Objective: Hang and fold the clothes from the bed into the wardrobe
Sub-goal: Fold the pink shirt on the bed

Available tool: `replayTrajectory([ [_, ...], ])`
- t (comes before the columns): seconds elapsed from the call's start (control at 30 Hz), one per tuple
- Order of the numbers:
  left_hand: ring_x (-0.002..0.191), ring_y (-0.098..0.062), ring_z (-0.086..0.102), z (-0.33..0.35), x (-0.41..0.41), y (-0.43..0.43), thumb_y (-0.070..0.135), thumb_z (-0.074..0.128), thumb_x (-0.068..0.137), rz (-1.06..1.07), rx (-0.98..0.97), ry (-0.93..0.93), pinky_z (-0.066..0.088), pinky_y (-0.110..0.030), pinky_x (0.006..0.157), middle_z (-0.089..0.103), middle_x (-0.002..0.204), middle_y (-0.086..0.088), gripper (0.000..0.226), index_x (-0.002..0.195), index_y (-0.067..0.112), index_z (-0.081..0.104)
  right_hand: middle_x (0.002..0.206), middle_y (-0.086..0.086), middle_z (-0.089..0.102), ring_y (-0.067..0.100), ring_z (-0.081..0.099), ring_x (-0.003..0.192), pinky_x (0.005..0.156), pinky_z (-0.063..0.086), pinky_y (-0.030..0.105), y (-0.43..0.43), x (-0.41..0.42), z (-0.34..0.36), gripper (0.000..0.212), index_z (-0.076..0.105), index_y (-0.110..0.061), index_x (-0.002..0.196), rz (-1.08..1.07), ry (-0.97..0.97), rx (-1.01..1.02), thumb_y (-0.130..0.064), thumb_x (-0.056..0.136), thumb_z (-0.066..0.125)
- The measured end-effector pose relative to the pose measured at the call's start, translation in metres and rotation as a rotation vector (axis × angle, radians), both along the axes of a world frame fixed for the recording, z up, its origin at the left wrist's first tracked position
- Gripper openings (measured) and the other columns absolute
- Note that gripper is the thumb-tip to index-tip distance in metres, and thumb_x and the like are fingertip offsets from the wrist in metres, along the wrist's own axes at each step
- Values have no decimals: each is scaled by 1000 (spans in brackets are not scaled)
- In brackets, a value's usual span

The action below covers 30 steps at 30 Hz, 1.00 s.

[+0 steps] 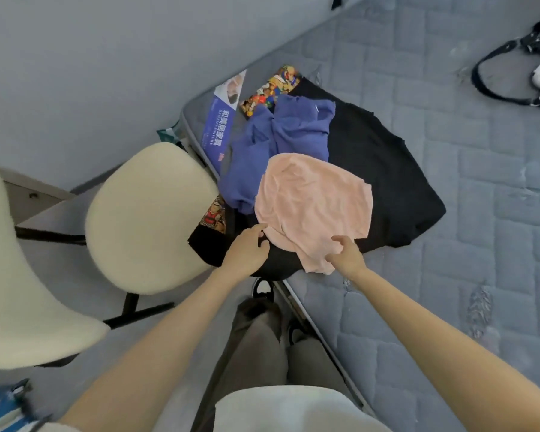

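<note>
Grey trousers (pixel 256 347) stand beside the bed (pixel 449 151), where a black garment (pixel 387 182) lies spread under a blue top (pixel 293 129) and a pink top (pixel 315 207). Right hand (pixel 346 254) rests loosely arched on the pink hem; left hand (pixel 247 251) curls at its edge, grip unclear.

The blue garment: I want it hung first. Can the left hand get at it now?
Probably yes: the blue garment lies mostly uncovered beyond the left hand; only the pink garment overlaps one edge, and nothing else stands between.
</note>
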State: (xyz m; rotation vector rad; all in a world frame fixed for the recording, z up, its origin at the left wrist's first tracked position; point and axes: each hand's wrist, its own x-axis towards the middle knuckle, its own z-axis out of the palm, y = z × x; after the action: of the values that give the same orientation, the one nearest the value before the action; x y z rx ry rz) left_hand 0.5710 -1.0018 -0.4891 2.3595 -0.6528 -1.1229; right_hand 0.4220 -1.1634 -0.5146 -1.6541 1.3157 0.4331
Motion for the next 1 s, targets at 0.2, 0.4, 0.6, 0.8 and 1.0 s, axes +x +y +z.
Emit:
replayTrajectory([
  [0.2, 133, -26, 41, -76, 16, -21, 23, 44, 98, -76, 82, 76, 36, -34, 103, 37, 150, -8, 55, 150, 20, 27, 139, 17, 41, 33, 45, 125, 101, 43, 38, -11, 1, -64, 70, 24, -4, 145, -337, 51, 51, -3, 86, 62],
  [0.4, 121, -20, 48, -111, 11, -35, 22, 47, 98, -186, 50, 106, 36, -24, 86, 39, 146, -6, 64, 152, 28, 13, 93, 8, 54, 15, 52, 69, 70, 48, 30, -13, -7, -95, 49, 40, -2, 130, -785, -96, 412, -10, 90, 65],
  [0.6, 139, -25, 28, -95, -13, -43, 18, 61, 90, -305, 33, 105, 36, -38, 107, 26, 154, -3, 82, 152, 33, 9, 66, -5, 49, 2, 47, 58, 55, 38, 16, -14, -20, -60, 17, 53, -12, 80, -397, -226, 144, -18, 95, 54],
  [0.8, 140, -26, 25, -59, -62, -44, 22, 71, 83, -292, -61, 40, 35, -43, 109, 26, 154, -4, 96, 152, 31, 6, 56, -3, 38, 5, 34, 50, 50, 25, 19, -25, -61, 2, 40, 39, -14, 59, -361, -417, 142, -19, 94, 59],
  [1.0, 144, -24, 16, -26, -142, -55, 32, 79, 76, -177, -235, -2, 25, -42, 115, 16, 159, -4, 103, 152, 28, 10, 62, 1, 50, 7, 41, 57, 52, 30, 17, -27, -148, 80, 32, 61, 4, 74, -289, -595, -7, -24, 86, 70],
])
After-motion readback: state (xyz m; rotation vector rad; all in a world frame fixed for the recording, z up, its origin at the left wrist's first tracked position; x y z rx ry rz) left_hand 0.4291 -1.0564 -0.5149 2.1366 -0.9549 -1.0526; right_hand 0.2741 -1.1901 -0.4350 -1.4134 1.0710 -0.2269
